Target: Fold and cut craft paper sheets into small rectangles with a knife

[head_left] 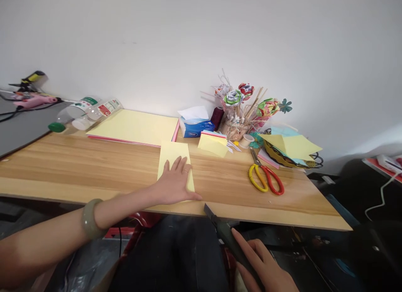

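Note:
My left hand (pixel 174 182) lies flat with fingers spread on a pale yellow sheet of paper (pixel 174 156) near the front edge of the wooden table (pixel 94 166). A ring shows on one finger and a green bangle (pixel 90 219) sits on that wrist. My right hand (pixel 262 267) is below the table edge at the bottom right, fingers closed along a dark, long flat tool (pixel 223 229) whose tip reaches the table's front edge.
A stack of yellow and pink paper (pixel 135 126), plastic bottles (pixel 91 109), a tissue pack (pixel 195 125), a small folded yellow sheet (pixel 213 144), a holder with paper flowers and sticks (pixel 240 112), scissors with yellow and red handles (pixel 265 177) and a basket with paper (pixel 290 149).

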Available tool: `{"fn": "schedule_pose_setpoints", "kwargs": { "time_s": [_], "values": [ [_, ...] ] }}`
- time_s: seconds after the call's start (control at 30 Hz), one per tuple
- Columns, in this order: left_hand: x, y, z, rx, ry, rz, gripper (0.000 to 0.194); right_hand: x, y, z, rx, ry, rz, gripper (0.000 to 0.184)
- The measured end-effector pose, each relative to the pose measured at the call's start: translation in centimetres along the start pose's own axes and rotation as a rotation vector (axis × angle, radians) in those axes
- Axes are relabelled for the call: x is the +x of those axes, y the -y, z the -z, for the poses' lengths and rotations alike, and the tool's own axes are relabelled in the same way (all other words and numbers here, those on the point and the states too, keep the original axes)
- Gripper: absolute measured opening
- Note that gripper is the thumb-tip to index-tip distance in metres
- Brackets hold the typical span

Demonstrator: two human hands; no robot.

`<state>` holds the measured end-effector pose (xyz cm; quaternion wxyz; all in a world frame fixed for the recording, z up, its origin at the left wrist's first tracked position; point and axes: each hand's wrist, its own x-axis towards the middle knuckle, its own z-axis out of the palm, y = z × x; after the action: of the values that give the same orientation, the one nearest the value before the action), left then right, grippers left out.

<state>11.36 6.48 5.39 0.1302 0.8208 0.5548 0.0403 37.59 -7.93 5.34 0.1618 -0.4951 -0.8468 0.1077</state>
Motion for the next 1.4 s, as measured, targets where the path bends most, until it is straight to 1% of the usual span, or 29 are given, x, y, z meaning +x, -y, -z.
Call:
{"fn": "schedule_pose_setpoints", "kwargs": {
  "time_s": [0.07,0.1,0.13,0.17,0.27,0.3,0.37,0.63,0.77,0.93,1.3,1.4],
  "values": [
    [0.1,0.1,-0.1,0.006,0.012,-0.022,0.115,0.0,0.2,0.2,-0.004,-0.008,0.007,0.053],
    [0.1,0.2,-0.1,0.009,0.019,-0.038,0.117,0.1,0.3,0.2,-0.01,-0.012,0.011,0.052],
    [0.1,0.4,-0.2,0.013,0.019,-0.053,0.115,0.1,0.3,0.3,-0.018,-0.012,0.015,0.052],
    [0.1,0.5,-0.3,0.018,0.012,-0.062,0.108,0.1,0.4,0.3,-0.029,-0.006,0.019,0.051],
    [0.0,0.7,-0.6,0.033,-0.026,-0.058,0.074,0.3,0.3,0.1,-0.072,0.007,0.052,0.046],
    [0.0,0.7,-0.7,0.037,-0.037,-0.054,0.066,0.5,0.3,0.0,-0.093,0.005,0.068,0.045],
    [0.0,0.7,-0.9,0.046,-0.048,-0.05,0.06,0.8,0.3,-0.2,-0.136,-0.007,0.101,0.043],
    [0.0,0.7,-1.2,0.057,-0.082,-0.045,0.06,2.1,0.8,-0.7,-0.262,0.048,0.139,0.043],
    [0.0,0.7,-1.2,0.048,-0.084,-0.049,0.061,2.7,1.1,-0.5,-0.308,0.011,0.165,0.042],
    [0.0,0.9,-1.3,0.037,-0.084,-0.049,0.062,2.8,1.3,-0.2,-0.326,0.006,0.181,0.043],
    [-0.1,0.7,-1.1,0.05,-0.063,-0.038,0.062,3.4,1.6,-0.5,-0.366,-0.039,0.201,0.043],
    [-0.1,0.6,-1.0,0.058,-0.051,-0.033,0.062,3.4,1.5,-0.6,-0.365,-0.05,0.188,0.043]
  ]
}}
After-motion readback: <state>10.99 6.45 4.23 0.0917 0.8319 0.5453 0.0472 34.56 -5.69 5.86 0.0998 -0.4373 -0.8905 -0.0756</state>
